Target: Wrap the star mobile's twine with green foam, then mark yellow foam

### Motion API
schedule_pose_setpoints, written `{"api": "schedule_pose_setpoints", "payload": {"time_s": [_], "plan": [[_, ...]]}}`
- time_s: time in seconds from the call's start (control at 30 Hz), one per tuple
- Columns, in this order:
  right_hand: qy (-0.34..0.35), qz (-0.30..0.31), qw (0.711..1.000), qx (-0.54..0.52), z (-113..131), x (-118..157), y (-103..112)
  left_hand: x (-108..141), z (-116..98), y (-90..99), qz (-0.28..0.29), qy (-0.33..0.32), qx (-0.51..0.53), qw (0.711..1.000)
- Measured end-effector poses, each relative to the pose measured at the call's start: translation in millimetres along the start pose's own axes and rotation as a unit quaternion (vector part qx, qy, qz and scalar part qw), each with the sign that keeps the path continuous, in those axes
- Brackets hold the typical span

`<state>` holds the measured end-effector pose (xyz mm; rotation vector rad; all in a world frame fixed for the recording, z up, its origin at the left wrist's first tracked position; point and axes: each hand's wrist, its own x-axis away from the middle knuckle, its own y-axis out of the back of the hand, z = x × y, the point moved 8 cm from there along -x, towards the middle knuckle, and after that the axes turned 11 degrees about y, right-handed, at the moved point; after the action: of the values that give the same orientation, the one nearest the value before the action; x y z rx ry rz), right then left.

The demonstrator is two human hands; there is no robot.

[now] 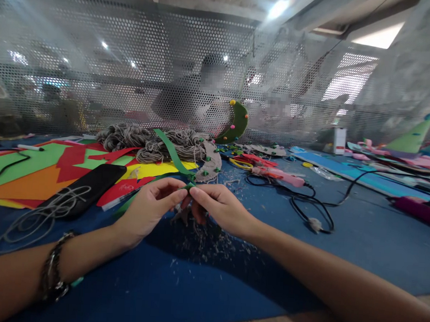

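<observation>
Over the blue table, my left hand (154, 208) and my right hand (223, 207) meet thumb to thumb. Both are closed in a pinch on a small folded bit of green strip (173, 152), whose long end seems to rise behind the fingers. Whether this material is ribbon, felt or paper I cannot tell. Just beyond the fingertips lies a grey crescent (211, 160) dotted with small green pieces. Under the hands a small grey shape (182, 215) is partly hidden among pale scraps.
Bundles of grey cord (129, 138), coloured sheets (35, 169) and a black phone (102, 181) lie left. A green crescent with pompoms (238, 123) stands at the mesh screen. To the right are a pink glue gun (281, 176), black cable (329, 205) and a purple tool (418, 210).
</observation>
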<state>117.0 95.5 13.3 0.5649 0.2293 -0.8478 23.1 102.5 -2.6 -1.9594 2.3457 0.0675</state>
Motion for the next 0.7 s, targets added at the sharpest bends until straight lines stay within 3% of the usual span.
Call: {"api": "schedule_pose_setpoints", "payload": {"time_s": [0.27,0.43,0.57,0.7], "plan": [[0.008,0.031,0.999,-0.003,1,0,-8,0,5,-4.3,0.037,0.007,0.029,0.999],[0.036,0.042,0.99,0.127,10,0,-3,0,4,-1.4,0.017,0.019,0.022,0.999],[0.147,0.0,0.923,0.355,30,-1,14,-3,7,11.5,-0.046,0.032,0.017,0.998],[0.251,0.039,0.848,0.465,40,3,8,-6,7,10.2,-0.031,0.022,0.017,0.999]]}}
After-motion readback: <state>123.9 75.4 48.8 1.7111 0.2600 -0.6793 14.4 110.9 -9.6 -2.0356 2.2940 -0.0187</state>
